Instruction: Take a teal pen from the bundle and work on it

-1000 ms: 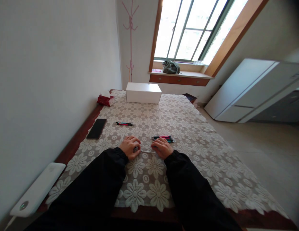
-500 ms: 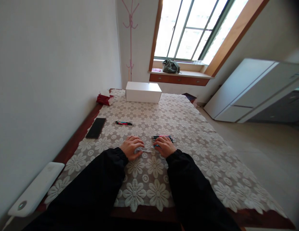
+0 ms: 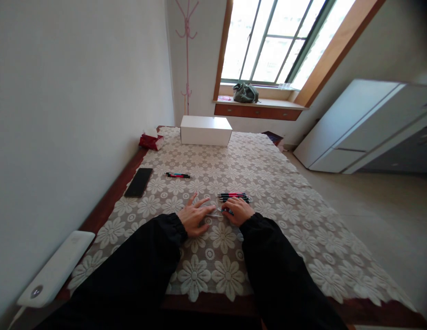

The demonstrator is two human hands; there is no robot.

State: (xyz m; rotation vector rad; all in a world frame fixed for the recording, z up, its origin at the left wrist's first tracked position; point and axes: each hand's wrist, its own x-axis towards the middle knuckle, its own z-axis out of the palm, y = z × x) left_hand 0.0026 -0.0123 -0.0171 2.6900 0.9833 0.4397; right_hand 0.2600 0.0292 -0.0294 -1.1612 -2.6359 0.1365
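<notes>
Fingers spread, my left hand (image 3: 195, 218) lies low over the lace cloth, its fingertips at a thin clear item (image 3: 215, 214) that looks like a plastic sleeve. My right hand (image 3: 238, 211) is closed at the other end of that item. A slim blue and dark piece, seemingly a blue pen (image 3: 227, 211), shows under its fingers; most of it is hidden. Just beyond the right hand lie several pens (image 3: 233, 195) side by side, black and red. Farther left rests a small group of pens (image 3: 179, 175) with red, blue and black parts.
A black phone (image 3: 139, 182) lies at the left. Toward the far end of the flowered tablecloth (image 3: 227, 279) stand a white box (image 3: 205, 131) and a red tissue pack (image 3: 151, 141). A white power strip (image 3: 57, 268) is at the near left edge, by the wall.
My left hand has opened out, its fingers spreading and reaching slightly right toward the clear item. The right hand stays closed nearly in place. The view has shifted slightly.
</notes>
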